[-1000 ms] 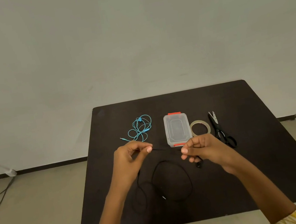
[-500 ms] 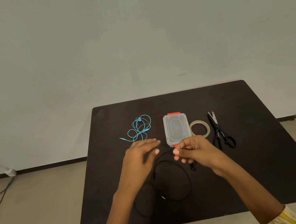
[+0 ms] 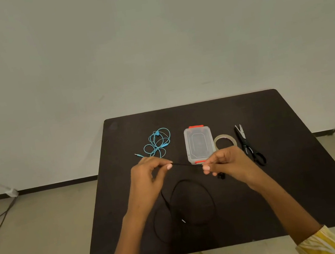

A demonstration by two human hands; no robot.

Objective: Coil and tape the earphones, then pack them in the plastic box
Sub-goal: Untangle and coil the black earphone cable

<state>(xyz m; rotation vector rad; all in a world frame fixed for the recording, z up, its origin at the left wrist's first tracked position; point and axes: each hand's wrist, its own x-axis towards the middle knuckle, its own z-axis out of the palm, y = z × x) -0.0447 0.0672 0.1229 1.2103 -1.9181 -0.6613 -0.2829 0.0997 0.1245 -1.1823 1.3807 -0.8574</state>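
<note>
Black earphones (image 3: 190,202) stretch taut between both hands: left fingers (image 3: 169,166) and right fingers (image 3: 206,168) pinch the cord, slack looping on the worktop (image 3: 279,175) below. Loose loops could tangle while coiling.

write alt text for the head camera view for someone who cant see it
Two bare hands, the left hand and right hand, pinch a stretch of black earphones cable taut above a dark table, the rest looping below. Behind lie tangled blue earphones, a closed clear plastic box, a tape roll and black scissors.
</note>
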